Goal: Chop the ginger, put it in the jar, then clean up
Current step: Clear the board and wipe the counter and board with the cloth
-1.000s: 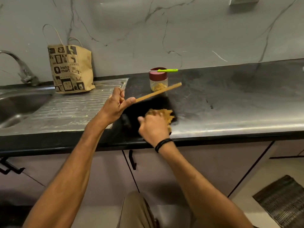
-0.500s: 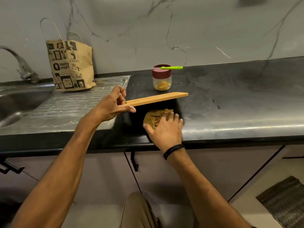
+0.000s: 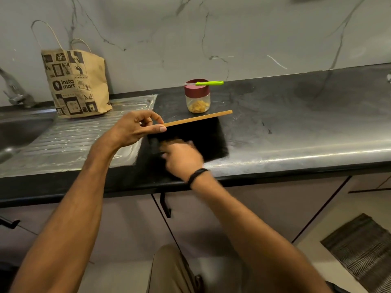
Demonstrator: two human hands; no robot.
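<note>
The chopped ginger point(image 3: 198, 106) already sits in the small clear jar point(image 3: 197, 100) at the far side of the counter point(image 3: 296, 123), its dark red lid on and a green-handled knife point(image 3: 208, 83) lying across the top, so this looks like the clean-up stage. The left hand point(image 3: 135, 129) pinches the wooden cutting board point(image 3: 198, 118) at its left end, thumb along the near face and fingers curled over the far side, tipping it up on its far long edge just in front of the jar. The board looks thin, stiff and light, easy to hold from one end, though a two-finger pinch on smooth wood could slip if it is damp; a grip nearer the middle of the edge would steady it. The right hand point(image 3: 182, 157) is low on the counter in the board's shadow and motion-blurred, so I cannot tell whether it holds anything. A printed paper bag point(image 3: 76, 85) stands at the far left on the steel draining board point(image 3: 74, 144).
</note>
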